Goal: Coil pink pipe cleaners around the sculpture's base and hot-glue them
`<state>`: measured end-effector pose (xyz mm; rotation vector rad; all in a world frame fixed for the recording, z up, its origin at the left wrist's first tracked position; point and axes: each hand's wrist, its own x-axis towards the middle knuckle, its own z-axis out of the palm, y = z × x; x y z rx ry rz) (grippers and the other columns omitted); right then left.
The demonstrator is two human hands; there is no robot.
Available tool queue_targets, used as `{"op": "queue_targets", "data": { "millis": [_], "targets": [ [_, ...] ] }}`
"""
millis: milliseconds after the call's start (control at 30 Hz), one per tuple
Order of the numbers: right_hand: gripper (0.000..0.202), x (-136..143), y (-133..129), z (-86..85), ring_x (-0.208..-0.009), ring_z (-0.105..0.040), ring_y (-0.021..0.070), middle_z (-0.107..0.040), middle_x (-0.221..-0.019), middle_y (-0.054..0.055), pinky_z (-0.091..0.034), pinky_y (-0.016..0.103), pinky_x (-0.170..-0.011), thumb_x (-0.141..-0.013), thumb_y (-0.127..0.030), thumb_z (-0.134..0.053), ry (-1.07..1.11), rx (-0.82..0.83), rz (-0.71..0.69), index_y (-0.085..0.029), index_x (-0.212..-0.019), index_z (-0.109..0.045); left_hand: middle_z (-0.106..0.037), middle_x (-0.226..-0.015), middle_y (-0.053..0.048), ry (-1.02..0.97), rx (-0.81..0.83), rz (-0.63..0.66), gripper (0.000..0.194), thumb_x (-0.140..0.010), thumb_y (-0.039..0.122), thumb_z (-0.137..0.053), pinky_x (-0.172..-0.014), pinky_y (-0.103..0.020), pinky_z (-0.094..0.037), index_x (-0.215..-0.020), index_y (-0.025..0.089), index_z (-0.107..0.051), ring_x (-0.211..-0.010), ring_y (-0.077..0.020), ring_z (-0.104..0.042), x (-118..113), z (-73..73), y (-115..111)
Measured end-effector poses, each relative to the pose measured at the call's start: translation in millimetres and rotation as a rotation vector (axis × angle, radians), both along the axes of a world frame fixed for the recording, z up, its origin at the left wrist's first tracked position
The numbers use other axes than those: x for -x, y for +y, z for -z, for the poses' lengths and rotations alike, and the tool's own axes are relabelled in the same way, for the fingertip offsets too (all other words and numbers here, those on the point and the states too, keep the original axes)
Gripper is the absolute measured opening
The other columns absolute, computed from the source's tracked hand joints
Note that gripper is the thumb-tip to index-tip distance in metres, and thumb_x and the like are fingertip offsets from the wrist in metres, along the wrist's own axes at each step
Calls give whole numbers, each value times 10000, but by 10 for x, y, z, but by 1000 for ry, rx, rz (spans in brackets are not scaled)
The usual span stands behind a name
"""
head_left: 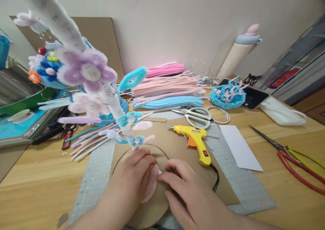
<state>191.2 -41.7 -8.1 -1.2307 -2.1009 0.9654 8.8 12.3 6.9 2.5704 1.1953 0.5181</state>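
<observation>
A tall white fuzzy stem with purple, pink and blue flowers rises from near the middle and leans to the upper left. My left hand is wrapped round its lower end, over a pale pink coiled disc. The disc lies on brown cardboard with a curved line drawn on it. At the disc's right edge, my right hand has its thumb and fingers bent close to a small white bit; whether it grips that is hard to tell.
A yellow glue gun lies right of the hands, its black cord trailing down. Beyond are white-handled scissors and pipe cleaner bundles. White card and red-handled scissors lie at right, a flowered blue ball at left.
</observation>
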Motion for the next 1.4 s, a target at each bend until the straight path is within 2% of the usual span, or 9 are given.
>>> {"op": "queue_targets", "data": {
  "millis": [267, 533, 667, 767, 900, 1000, 1400],
  "targets": [
    [386, -16, -11, -11, -1031, -488, 200, -473, -1107, 88, -459, 373, -915, -805, -45, -465, 6, -2, 2, -199, -1144, -566, -652, -837, -39, 10, 12, -7, 266, -871, 54, -399, -774, -329, -530, -840, 174, -634, -785, -171, -615, -31, -39, -5],
    [369, -2, -11, -13, -1024, -506, 200, -494, -1098, 87, -477, 370, -904, -796, -44, -475, 12, -31, 20, -201, -1114, -577, -639, -817, -43, 16, 1, 6, 278, -878, 65, -377, -770, -340, -514, -809, 170, -626, -784, -178, -601, -44, -46, -6],
    [363, 0, -11, -17, -1015, -510, 197, -492, -1086, 84, -478, 365, -901, -793, -44, -478, 12, -27, 21, -201, -1104, -580, -634, -818, -32, 20, 41, 15, 269, -877, 88, -414, -694, -306, -497, -776, 190, -642, -732, -164, -601, -38, -54, -5],
    [365, -1, -9, -19, -1018, -502, 195, -478, -1092, 84, -474, 360, -904, -799, -47, -475, 11, -10, 16, -201, -1115, -575, -644, -828, -34, 34, 1, 28, 273, -874, 98, -428, -663, -299, -489, -762, 196, -657, -719, -161, -611, -37, -67, -2],
    [367, -5, 1, -13, -1026, -495, 197, -471, -1102, 85, -468, 366, -910, -803, -48, -471, 11, -2, 14, -200, -1121, -570, -656, -822, -26, 78, -41, 64, 259, -843, 55, -444, -679, -289, -496, -755, 192, -645, -747, -159, -627, -49, -95, 1],
    [371, -8, 5, -10, -1020, -496, 197, -474, -1093, 82, -466, 366, -909, -800, -46, -473, 17, -5, 7, -202, -1123, -566, -656, -783, -18, 104, -59, 44, 260, -833, 43, -434, -711, -308, -515, -754, 193, -630, -773, -172, -634, -64, -104, 0],
    [319, -19, -12, -22, -986, -520, 185, -500, -1071, 73, -475, 353, -871, -844, -52, -428, 70, 0, 31, -204, -1096, -552, -661, -790, -23, 140, -84, 37, 197, -804, 39, -465, -795, -384, -532, -774, 179, -601, -837, -209, -651, -71, -42, -6]
  ]
}}
